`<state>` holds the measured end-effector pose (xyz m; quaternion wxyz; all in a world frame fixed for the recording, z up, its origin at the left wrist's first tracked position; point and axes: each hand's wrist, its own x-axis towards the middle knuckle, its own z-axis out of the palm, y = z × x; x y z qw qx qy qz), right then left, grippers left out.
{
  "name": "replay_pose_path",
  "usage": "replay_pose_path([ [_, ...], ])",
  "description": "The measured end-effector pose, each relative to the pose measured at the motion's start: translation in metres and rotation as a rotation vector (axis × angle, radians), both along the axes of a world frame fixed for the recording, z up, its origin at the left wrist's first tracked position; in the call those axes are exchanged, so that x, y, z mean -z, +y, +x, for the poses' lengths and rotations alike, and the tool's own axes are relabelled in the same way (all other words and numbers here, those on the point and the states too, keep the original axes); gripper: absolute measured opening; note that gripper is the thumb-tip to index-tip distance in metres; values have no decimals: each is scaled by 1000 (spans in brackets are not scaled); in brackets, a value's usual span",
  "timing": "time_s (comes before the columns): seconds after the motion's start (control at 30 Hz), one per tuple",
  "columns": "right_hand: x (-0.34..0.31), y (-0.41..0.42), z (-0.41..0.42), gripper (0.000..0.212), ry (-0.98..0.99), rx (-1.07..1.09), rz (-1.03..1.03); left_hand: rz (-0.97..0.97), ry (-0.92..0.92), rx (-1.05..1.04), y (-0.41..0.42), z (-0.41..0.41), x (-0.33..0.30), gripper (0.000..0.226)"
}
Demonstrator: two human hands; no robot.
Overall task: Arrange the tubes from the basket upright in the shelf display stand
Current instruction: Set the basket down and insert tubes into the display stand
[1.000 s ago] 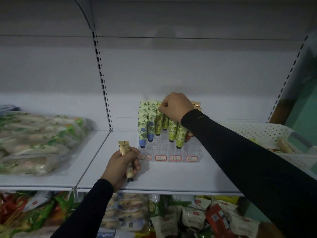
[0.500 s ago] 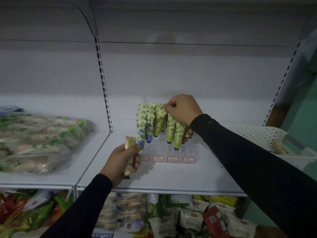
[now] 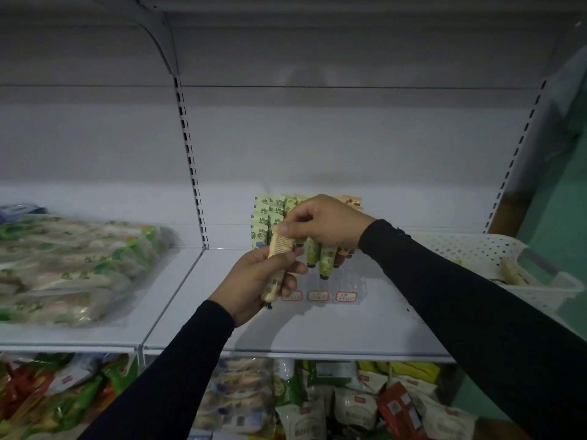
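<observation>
My left hand (image 3: 258, 278) grips a beige tube (image 3: 279, 249), cap end down, in front of the clear display stand (image 3: 347, 285) on the white shelf. My right hand (image 3: 324, 221) has come down to the tube's flat top end and pinches it between thumb and fingers. Several green and orange tubes (image 3: 313, 254) stand upright in the stand behind both hands, partly hidden. The white perforated basket (image 3: 470, 252) sits on the shelf at the right, with a tube (image 3: 513, 273) lying in it.
Bagged green snack packs (image 3: 73, 265) fill the shelf section at the left. A slotted upright post (image 3: 190, 160) divides the two sections. Packaged goods (image 3: 317, 404) crowd the shelf below. Red price labels (image 3: 317, 295) line the stand's front.
My left hand has lifted the beige tube up and right toward the stand. My right hand has left the standing tubes and taken hold of the beige tube's top.
</observation>
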<state>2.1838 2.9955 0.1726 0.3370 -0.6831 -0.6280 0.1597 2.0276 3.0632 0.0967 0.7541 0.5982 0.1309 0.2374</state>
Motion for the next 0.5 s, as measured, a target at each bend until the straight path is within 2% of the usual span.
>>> replay_pose_path([
  [0.17, 0, -7, 16, 19, 151, 27, 41, -139, 49, 94, 1, -1, 0, 42],
  [0.23, 1, -10, 20, 17, 268, 23, 19, -138, 19, 88, 2, 0, 1, 37],
  [0.33, 0, -14, 22, 30, 513, 41, 29, 15, 2, -36, -2, 7, 2, 18],
  [0.4, -2, -18, 22, 36, 483, 59, 16, 129, 21, -155, -6, 13, 3, 23],
  [0.5, -5, -28, 24, 28, 356, 64, -18, 193, 4, -265, -10, 23, 3, 34],
])
